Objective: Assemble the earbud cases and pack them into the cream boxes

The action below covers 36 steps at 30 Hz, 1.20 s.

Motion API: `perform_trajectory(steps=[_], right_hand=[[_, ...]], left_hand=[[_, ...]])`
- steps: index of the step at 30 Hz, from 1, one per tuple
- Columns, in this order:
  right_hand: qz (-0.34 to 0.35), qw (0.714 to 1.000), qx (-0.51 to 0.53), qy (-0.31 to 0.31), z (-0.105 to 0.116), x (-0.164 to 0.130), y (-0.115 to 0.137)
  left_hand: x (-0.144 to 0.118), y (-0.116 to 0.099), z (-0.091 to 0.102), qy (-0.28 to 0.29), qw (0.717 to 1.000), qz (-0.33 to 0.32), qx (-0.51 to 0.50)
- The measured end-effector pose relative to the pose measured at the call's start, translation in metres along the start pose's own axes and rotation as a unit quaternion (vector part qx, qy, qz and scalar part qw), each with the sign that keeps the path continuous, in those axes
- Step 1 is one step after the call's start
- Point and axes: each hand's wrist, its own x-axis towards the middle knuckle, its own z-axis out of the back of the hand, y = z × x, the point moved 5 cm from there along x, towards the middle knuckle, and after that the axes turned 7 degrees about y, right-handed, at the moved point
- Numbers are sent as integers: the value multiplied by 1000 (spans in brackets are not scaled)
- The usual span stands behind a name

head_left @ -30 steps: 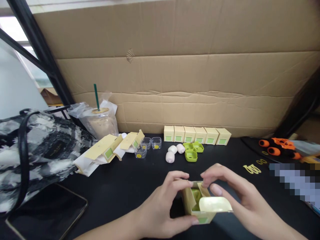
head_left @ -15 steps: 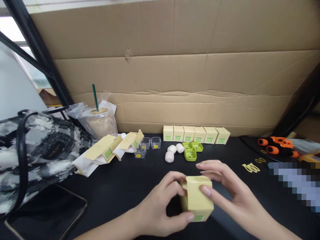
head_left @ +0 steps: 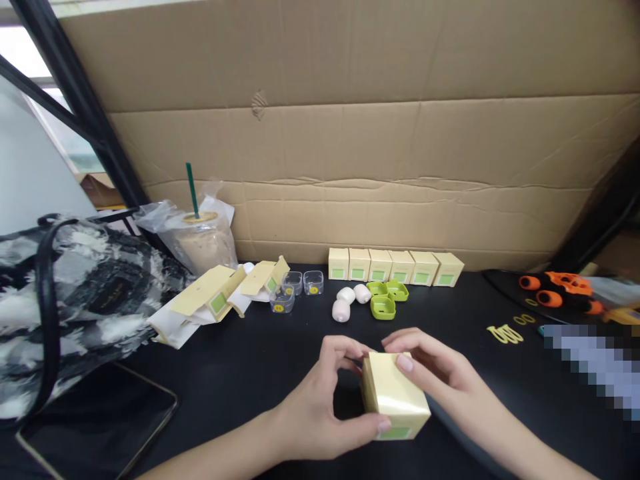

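The cardboard wall (head_left: 350,133) stands behind the black table (head_left: 250,373) as before, the bag (head_left: 75,300) and iced drink (head_left: 205,243) at your left. The row of six boxes (head_left: 395,267) along the wall hasn't moved, nor the green cases (head_left: 385,300) in front of it. Your box (head_left: 394,395), open with its flap up a second ago, is now shut, held just above the table in front of you. Your left hand (head_left: 320,407) grips its near side, thumb under the edge; your right hand (head_left: 440,380) presses fingers on the top.
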Motion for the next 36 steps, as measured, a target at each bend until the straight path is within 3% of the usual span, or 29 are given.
perform_trajectory(steps=[4,27,32,36], right_hand=[[-37,999,26,9,-2,0,-2],[-68,994,80,39,-7,1,-8],[-55,993,100,20,-9,2,-10],[-38,996,66,47,-13,4,-15]], left_hand=[[2,-3,0,10,1000,6,1],[6,-10,2,28,999,13,5],[6,-4,3,28,999,19,-4],[5,8,-1,33,996,56,-53]])
